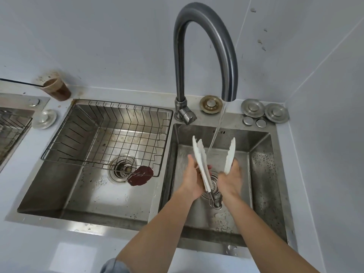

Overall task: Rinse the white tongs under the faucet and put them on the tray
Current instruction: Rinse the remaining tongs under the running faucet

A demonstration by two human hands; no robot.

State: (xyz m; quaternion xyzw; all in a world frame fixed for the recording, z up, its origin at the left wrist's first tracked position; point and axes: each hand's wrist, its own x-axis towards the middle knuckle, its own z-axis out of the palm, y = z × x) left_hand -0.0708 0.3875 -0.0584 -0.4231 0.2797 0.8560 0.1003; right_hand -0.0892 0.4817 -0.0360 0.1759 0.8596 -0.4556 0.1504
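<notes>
While the tongs point(201, 160) are spread wide over the right basin point(260, 166), steel hinge loop nearest, each hand has one arm. The left hand point(190, 180) curls round the left arm and the right hand point(231, 180) grips the right. The stream point(216, 133) falls between the arms and seems to miss both, so I judge each white tip should be swung through it and turned to wet both faces. The arms are flat, white and scalloped at the edges, probably slick when wet, so a firm hold matters. Leftward, the wire tray point(126, 113) sits in the other basin, well apart from the tongs. Farthest, the faucet point(222, 42) is a tall arc of dull metal.
</notes>
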